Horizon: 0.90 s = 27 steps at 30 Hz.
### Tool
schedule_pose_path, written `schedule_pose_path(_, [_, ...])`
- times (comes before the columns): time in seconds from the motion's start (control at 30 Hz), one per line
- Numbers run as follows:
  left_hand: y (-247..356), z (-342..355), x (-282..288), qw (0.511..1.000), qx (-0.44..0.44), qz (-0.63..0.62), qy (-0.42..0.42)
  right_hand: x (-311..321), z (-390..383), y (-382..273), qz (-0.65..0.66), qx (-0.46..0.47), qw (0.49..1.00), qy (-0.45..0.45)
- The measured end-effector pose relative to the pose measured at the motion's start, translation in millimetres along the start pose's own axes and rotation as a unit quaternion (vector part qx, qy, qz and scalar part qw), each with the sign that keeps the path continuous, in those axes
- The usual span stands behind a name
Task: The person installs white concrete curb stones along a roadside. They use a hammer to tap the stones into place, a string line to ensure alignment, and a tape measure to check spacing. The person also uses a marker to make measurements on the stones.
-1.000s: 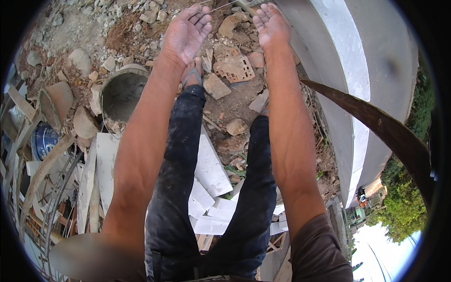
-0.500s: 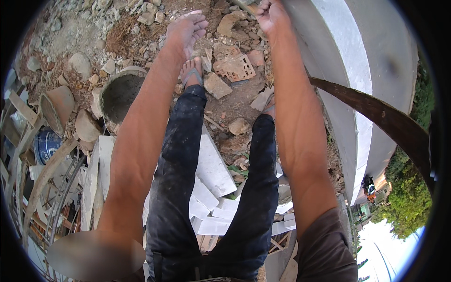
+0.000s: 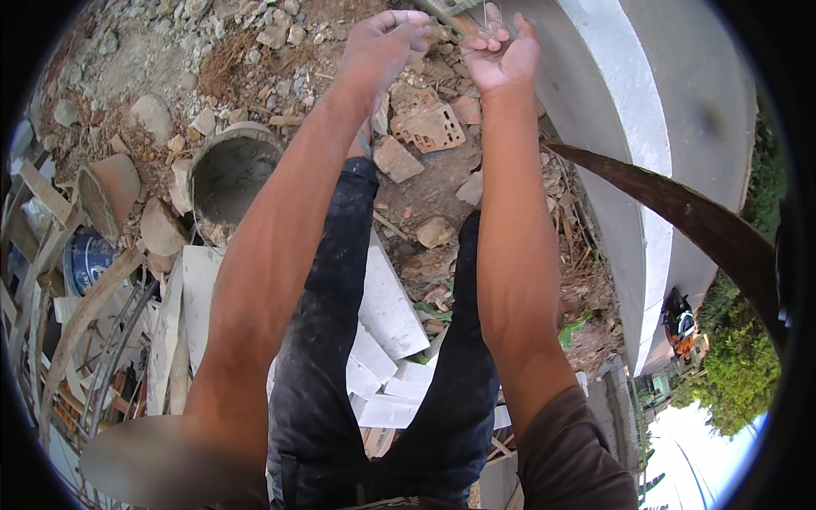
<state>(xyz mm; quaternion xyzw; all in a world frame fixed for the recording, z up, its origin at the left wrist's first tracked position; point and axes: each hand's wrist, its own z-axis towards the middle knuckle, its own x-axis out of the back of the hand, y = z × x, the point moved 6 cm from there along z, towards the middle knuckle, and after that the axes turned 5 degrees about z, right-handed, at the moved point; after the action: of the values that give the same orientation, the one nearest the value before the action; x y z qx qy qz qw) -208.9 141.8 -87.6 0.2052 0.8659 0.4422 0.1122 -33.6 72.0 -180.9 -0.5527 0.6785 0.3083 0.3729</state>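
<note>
A: How is the left hand (image 3: 384, 53) placed?

B: High in the view, its back turned up, fingers bent and drawn together, pointing right. Whether they close on anything, I can't tell.

A: And the right hand (image 3: 505, 56)?

B: Near it, in front of the wall (image 3: 586, 110). The palm shows, the fingers curl partway in, and the thumb stands apart.

A: Where is the string (image 3: 485, 12)?

B: A thin, pale bit shows by the right hand's fingertips, at the top edge. I can't tell if the fingers grip it.

A: What's on the ground below?

B: Rubble, with a holed brick (image 3: 429, 127) and a stone (image 3: 397, 160) just beside it. White blocks (image 3: 389, 297) lie lower, between the legs (image 3: 319, 357).

A: Off to the left?

B: A round bucket (image 3: 223, 163), grey inside, partly behind the left forearm (image 3: 276, 234). Beyond it are a tipped pot (image 3: 117, 180) and, lower, a blue tin (image 3: 87, 262).

A: And on the right?

B: A dark strip (image 3: 671, 197) curves across the wall.
</note>
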Motion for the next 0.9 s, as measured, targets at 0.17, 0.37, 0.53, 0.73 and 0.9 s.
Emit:
schedule_pose_path(0.17, [63, -10, -34, 0.969, -0.166, 0.177, -0.041, -57, -92, 40, -0.227, 0.238, 0.937, 0.115])
schedule_pose_path(0.37, [72, 5, -95, 0.768, -0.231, 0.594, -0.071, -55, -107, 61, -0.595, 0.31, 0.738, 0.069])
schedule_pose_path(0.53, [69, 22, -94, 0.822, -0.141, 0.551, -0.031, -42, -100, 59, -0.348, 0.245, 0.899, 0.101])
schedule_pose_path(0.73, [59, -8, -93, 0.749, -0.181, 0.632, -0.085, -18, -63, 12, -0.196, 0.082, 0.959, 0.188])
schedule_pose_path(0.9, [57, -19, -119, 0.734, -0.233, 0.629, -0.11, 1, -1, -43, -0.368, -0.007, 0.923, 0.114])
